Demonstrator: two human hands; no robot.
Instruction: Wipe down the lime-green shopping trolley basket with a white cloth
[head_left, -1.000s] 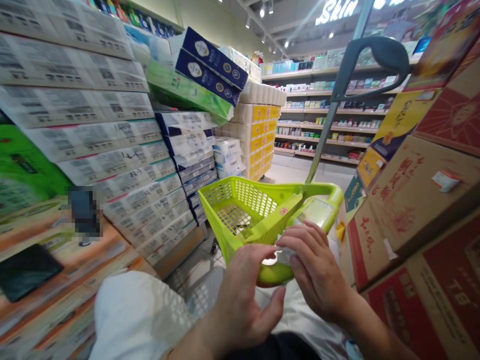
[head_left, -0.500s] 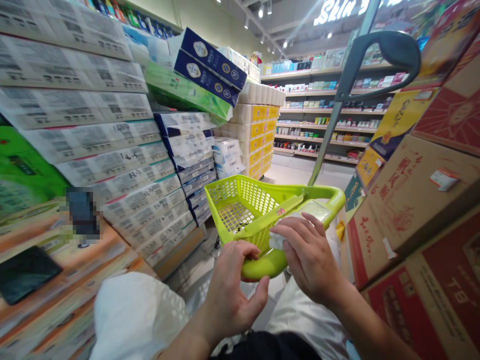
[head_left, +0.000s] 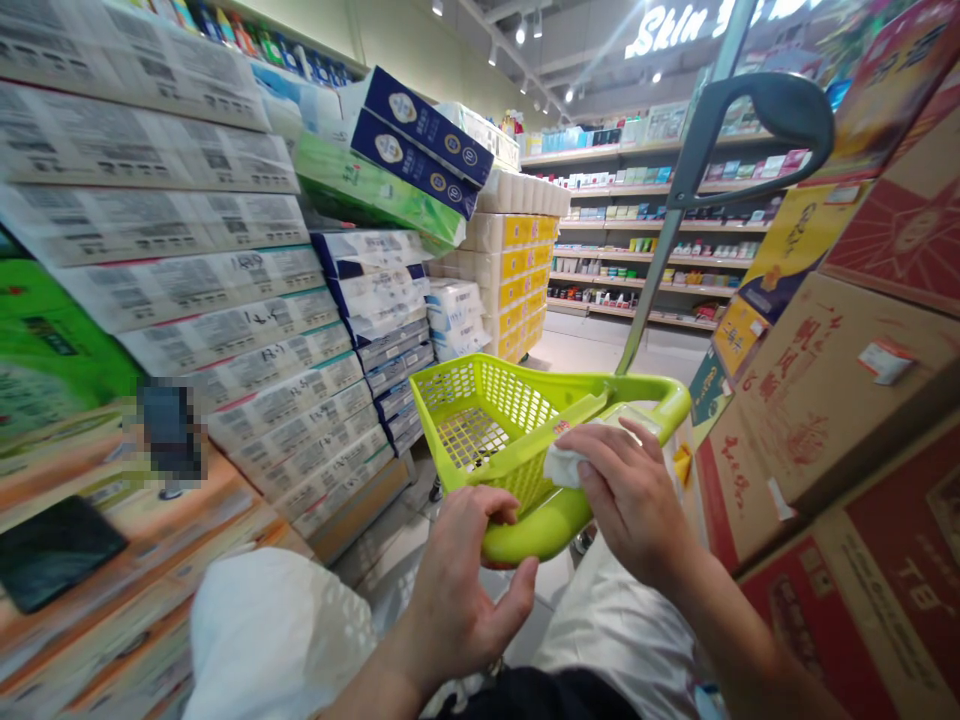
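Note:
A lime-green wheeled shopping basket [head_left: 480,400] stands in the aisle before me, its grey pull handle [head_left: 757,110] raised to the upper right. My left hand [head_left: 465,590] curls around the basket's near rim, fingers over the edge and thumb beneath. My right hand [head_left: 630,495] presses a small white cloth or tissue [head_left: 561,465] against the rim's top, fingers closed over it. The basket's mesh floor shows nothing inside.
Stacked tissue packs [head_left: 225,290] wall the left side, with blue boxes [head_left: 420,130] and yellow rolls [head_left: 517,270] further back. Red-printed cardboard cartons [head_left: 840,400] rise close on the right. Product shelves [head_left: 645,250] cross the far end. A dark phone [head_left: 52,550] lies at lower left.
The basket has come slightly closer and higher. My left hand went from open below the rim to gripping it. My right hand slid the white cloth up along the rim.

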